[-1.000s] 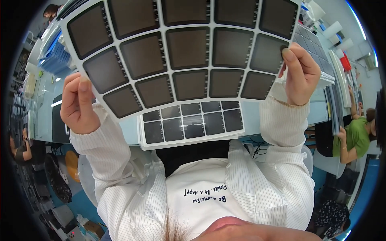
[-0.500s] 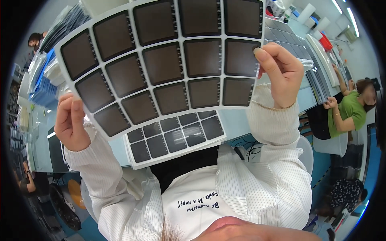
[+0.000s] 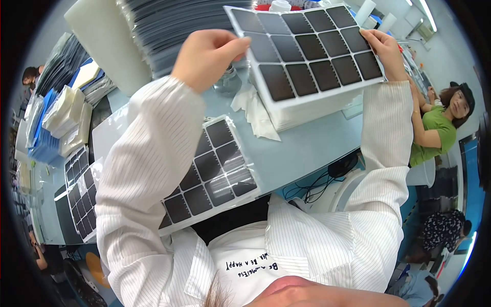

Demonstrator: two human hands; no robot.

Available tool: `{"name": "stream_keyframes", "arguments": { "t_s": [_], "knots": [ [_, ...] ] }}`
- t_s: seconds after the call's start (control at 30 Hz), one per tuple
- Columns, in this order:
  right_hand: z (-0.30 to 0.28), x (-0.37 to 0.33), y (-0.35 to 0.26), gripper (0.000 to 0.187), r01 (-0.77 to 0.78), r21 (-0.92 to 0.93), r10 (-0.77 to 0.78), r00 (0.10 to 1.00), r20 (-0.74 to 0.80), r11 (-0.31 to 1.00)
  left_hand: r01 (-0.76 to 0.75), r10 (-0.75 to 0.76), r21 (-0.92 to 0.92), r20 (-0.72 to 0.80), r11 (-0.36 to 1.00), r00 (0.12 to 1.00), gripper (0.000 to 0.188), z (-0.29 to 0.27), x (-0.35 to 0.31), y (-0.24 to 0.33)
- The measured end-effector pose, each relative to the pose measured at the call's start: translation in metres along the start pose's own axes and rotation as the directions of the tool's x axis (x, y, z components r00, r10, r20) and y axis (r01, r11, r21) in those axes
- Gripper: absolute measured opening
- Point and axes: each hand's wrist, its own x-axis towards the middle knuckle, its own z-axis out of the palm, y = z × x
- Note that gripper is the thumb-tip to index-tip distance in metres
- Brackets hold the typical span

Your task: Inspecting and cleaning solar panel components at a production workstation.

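A white-bordered sheet (image 3: 310, 47) with rows of dark squares is held up at the far right by both my hands. My left hand (image 3: 210, 57) has its fingers pinched at the sheet's left edge. At the opposite edge, my right hand (image 3: 384, 52) grips with thumb and fingers. Under the sheet stands a thick white stack (image 3: 317, 109), whose top is mostly hidden. Close to my body lies a pile of similar dark-square sheets (image 3: 219, 179), partly covered by my left sleeve.
A tall stack of dark sheets (image 3: 176, 36) and a white roll (image 3: 102, 46) stand at the back. Behind my left hand is a glass jar (image 3: 227, 84). Crumpled white paper (image 3: 255, 112) lies by the white stack. A person in green (image 3: 434, 128) sits at right.
Both hands have carried the sheet to the right and away from my body, above the white stack. My left hand has crossed from the far left toward the middle.
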Motion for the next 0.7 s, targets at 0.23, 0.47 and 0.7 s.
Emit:
{"name": "stream_keyframes", "arguments": {
  "t_s": [0.23,0.47,0.7],
  "knots": [
    [-0.022,0.051,0.079,0.030,-0.092,-0.099,0.100,0.992,0.077,0.991,0.073,-0.073,0.080,-0.004,0.994,0.997,0.031,0.054,0.046,-0.020],
    [-0.022,0.053,0.104,0.031,-0.137,-0.123,0.155,0.977,0.149,0.983,0.086,-0.092,0.194,0.025,0.977,0.995,0.044,0.039,0.012,-0.045],
    [-0.017,0.058,0.110,0.031,-0.075,-0.235,0.108,0.986,0.129,0.969,-0.120,-0.026,0.588,0.234,0.800,0.972,0.036,0.014,-0.067,-0.070]
  ]
}}
